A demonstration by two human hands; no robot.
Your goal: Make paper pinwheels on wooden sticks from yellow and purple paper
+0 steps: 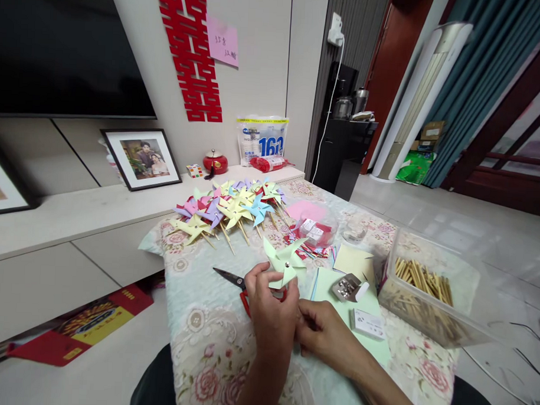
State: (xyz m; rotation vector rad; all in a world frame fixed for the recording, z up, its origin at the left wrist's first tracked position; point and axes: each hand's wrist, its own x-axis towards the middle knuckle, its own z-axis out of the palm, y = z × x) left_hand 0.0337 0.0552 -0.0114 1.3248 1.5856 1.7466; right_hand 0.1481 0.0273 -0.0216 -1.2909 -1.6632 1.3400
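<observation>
From your head camera, the white bag [261, 140] on the shelf reads "160"; the pink note's [222, 41] writing is too small to read. Your left hand [270, 306] pinches the pale green pinwheel [285, 261] above the flowered tablecloth [203, 330], over the red-handled scissors [244, 284]. Your right hand [325, 334] is curled beside it; whether it holds anything is hidden. The clear stick box [426, 290] sits near the table's right edge.

One camera only, worn up on the head. Looking forward and down, very close over both hands [292, 321] at the near end of the table [194, 336]. Farther off, wall ahead, open floor to the right.
</observation>
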